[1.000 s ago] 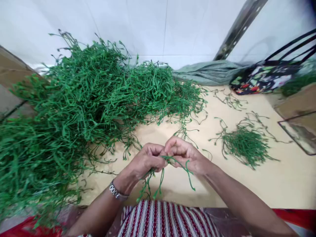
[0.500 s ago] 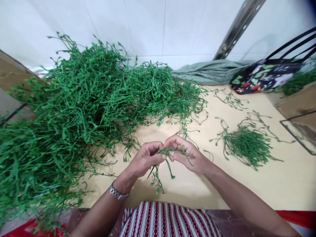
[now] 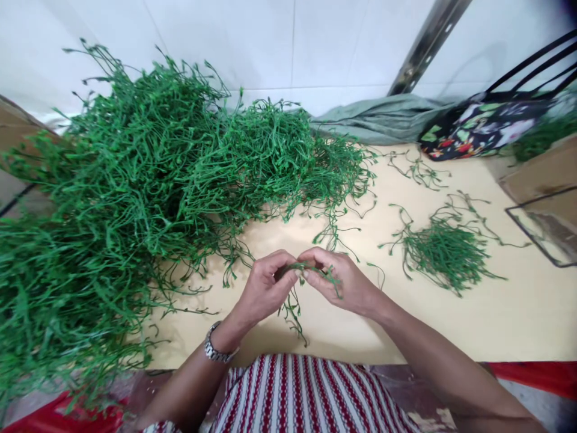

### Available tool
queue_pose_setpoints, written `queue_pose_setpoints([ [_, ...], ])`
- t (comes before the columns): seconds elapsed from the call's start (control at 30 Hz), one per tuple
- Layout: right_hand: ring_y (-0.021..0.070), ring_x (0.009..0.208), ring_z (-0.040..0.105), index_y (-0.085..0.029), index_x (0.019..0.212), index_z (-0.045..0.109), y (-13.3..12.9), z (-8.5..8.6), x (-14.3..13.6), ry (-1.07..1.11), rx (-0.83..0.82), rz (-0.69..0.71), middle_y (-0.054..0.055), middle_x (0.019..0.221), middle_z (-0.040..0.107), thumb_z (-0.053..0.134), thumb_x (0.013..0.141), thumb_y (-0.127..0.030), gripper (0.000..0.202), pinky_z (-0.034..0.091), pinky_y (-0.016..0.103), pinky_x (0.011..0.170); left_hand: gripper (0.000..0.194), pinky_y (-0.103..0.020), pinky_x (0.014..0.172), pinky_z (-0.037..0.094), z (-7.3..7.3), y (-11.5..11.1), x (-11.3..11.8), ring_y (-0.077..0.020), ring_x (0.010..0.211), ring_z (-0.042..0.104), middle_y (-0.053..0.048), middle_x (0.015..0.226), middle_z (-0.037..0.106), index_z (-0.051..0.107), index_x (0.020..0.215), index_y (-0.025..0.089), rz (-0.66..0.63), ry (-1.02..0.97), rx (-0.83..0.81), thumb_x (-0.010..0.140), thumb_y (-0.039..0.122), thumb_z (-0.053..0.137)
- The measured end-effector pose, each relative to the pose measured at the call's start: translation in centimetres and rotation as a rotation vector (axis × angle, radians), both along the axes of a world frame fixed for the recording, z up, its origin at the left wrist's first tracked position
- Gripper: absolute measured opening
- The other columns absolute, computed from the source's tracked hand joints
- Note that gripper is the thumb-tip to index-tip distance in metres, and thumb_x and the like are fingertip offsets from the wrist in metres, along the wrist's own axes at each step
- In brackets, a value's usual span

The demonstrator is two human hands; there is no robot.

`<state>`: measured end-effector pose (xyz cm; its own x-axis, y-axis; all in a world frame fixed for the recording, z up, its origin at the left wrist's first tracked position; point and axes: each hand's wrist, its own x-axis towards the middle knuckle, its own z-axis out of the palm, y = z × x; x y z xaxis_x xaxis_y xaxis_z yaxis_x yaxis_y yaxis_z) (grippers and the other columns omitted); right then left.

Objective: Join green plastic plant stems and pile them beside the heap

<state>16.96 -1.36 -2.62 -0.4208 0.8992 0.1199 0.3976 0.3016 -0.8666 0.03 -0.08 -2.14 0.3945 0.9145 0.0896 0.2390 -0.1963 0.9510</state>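
Thin green stems with small bud-like tips (image 3: 293, 310) are pinched between my two hands, some ends dangling below and others poking out to the right. My left hand (image 3: 268, 282), with a metal watch (image 3: 215, 344) on its wrist, closes thumb and fingers on them. Fingertip to fingertip with it, my right hand (image 3: 340, 279) grips the same stems by thumb and forefinger. A large tangled pile of green stems (image 3: 166, 162) spreads over the left and back of the table. A smaller heap (image 3: 446, 249) lies to the right of my right hand.
The pale table (image 3: 518, 319) runs along a white wall. At the back lie a grey-green cloth (image 3: 374, 120) and a floral bag (image 3: 484, 129) with black straps. Cardboard boxes stand at the right (image 3: 547, 192) and far left (image 3: 22, 129). A few loose stems (image 3: 419, 168) lie near the bag.
Both hands stay together, and the stems between them have shifted; fewer ends stick out at the right. The whole view has moved slightly, so the table sits a little higher in the picture.
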Motion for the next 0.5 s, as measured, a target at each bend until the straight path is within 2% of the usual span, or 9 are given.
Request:
queue_pose_setpoints([
  [0.1,0.0120,0.072,0.054,-0.016,0.099,0.052,-0.10,0.05,-0.06,-0.086,0.165,0.042,0.006,0.087,0.061,0.044,0.085,-0.018,0.017,0.041,0.023,0.065,0.016,-0.021,0.051,0.030,-0.27,0.07,0.02,-0.0085,0.053,0.039,0.002,0.056,0.046,0.058,0.063,0.012,-0.012,0.071,0.050,0.076,0.016,0.051],
  [0.17,0.0117,0.071,0.053,-0.015,0.097,0.052,-0.02,-0.08,-0.03,-0.110,0.185,0.118,0.006,0.085,0.060,0.044,0.086,-0.020,0.015,0.040,0.022,0.064,0.019,-0.021,0.049,0.028,-0.29,0.18,-0.05,-0.0079,0.050,0.036,0.003,0.051,0.041,0.055,0.057,0.012,-0.033,0.105,0.022,0.075,0.015,0.050],
  [0.23,0.0091,0.060,0.046,-0.016,0.086,0.052,0.14,-0.26,0.09,-0.128,0.158,0.150,0.001,0.070,0.053,0.044,0.087,-0.024,0.011,0.035,0.020,0.056,0.021,-0.021,0.048,0.026,-0.17,0.28,-0.19,-0.0075,0.049,0.033,0.004,0.050,0.038,0.053,0.054,0.013,-0.067,0.128,-0.020,0.074,0.016,0.050],
  [0.37,0.0056,0.048,0.030,-0.017,0.064,0.043,0.35,-0.45,0.43,-0.096,0.084,0.139,-0.007,0.053,0.032,0.045,0.085,-0.026,0.024,0.023,0.019,0.047,0.022,-0.022,0.046,0.021,0.11,0.27,-0.41,-0.0071,0.048,0.029,0.004,0.049,0.033,0.048,0.051,0.013,-0.126,0.087,-0.129,0.073,0.019,0.051],
  [0.43,0.0050,0.046,0.027,-0.016,0.060,0.041,0.30,-0.47,0.42,0.044,-0.023,0.201,-0.007,0.051,0.028,0.048,0.084,-0.032,0.029,0.021,0.018,0.046,0.024,-0.022,0.045,0.019,0.15,0.09,-0.22,-0.0064,0.047,0.025,0.005,0.047,0.030,0.045,0.050,0.014,-0.153,-0.050,-0.261,0.071,0.022,0.053],
  [0.5,0.0050,0.047,0.029,-0.016,0.060,0.044,0.16,-0.64,0.11,0.284,-0.171,0.236,-0.007,0.051,0.032,0.051,0.081,-0.041,0.034,0.023,0.018,0.045,0.026,-0.022,0.044,0.018,0.23,-0.24,0.34,-0.0061,0.046,0.024,0.006,0.047,0.029,0.044,0.048,0.014,-0.131,-0.230,-0.383,0.068,0.024,0.056],
])
